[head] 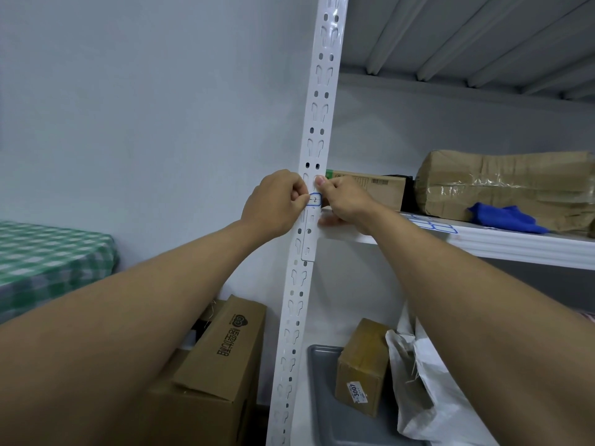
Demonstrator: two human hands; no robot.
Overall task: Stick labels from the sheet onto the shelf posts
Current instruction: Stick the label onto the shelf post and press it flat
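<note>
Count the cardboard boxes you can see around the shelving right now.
4. Open box on the floor left of the post; small box on the grey tray; flat box and taped parcel on the middle shelf. Arms may hide more.

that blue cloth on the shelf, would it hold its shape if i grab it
Probably not. The crumpled blue cloth lies in soft folds on the white metal shelf, so it likely droops. It looks light and unlikely to roll or slide.

arms: two, bare to frame edge | sleeves: none seen | hands (309, 201): bare, ungloved | jewellery: none seen
</note>
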